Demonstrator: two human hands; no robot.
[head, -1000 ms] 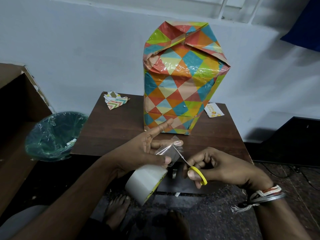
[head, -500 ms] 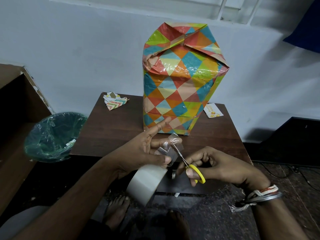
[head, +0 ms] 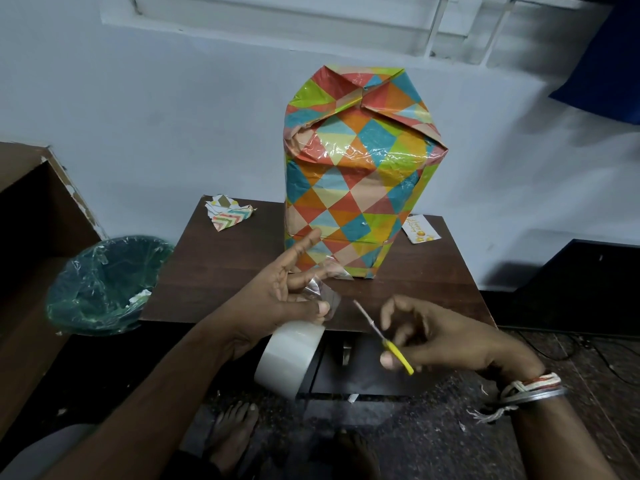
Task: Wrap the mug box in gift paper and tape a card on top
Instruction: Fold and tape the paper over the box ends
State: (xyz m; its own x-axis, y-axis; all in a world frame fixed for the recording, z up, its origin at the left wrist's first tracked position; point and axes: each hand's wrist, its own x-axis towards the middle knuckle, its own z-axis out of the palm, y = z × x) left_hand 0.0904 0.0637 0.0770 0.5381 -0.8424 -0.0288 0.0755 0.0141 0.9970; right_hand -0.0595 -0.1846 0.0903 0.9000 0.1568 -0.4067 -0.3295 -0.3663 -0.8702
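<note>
- Mug box (head: 356, 188), wrapped in bright triangle-patterned paper, stands upright at the back of the brown table (head: 214, 271). The card (head: 420, 230) lies just beside it on the right.
- The step in hand looks like cutting tape for the card. It is best to keep the strip taut so it does not fold onto itself.
- Left hand (head: 280, 296) pinches the clear tape strip (head: 323, 296), index finger straight. The tape roll (head: 287, 358) hangs below.
- Right hand (head: 450, 337) grips yellow-handled scissors (head: 381, 334), blades aimed at the strip but apart from it.
- The 2 hands do not touch.
</note>
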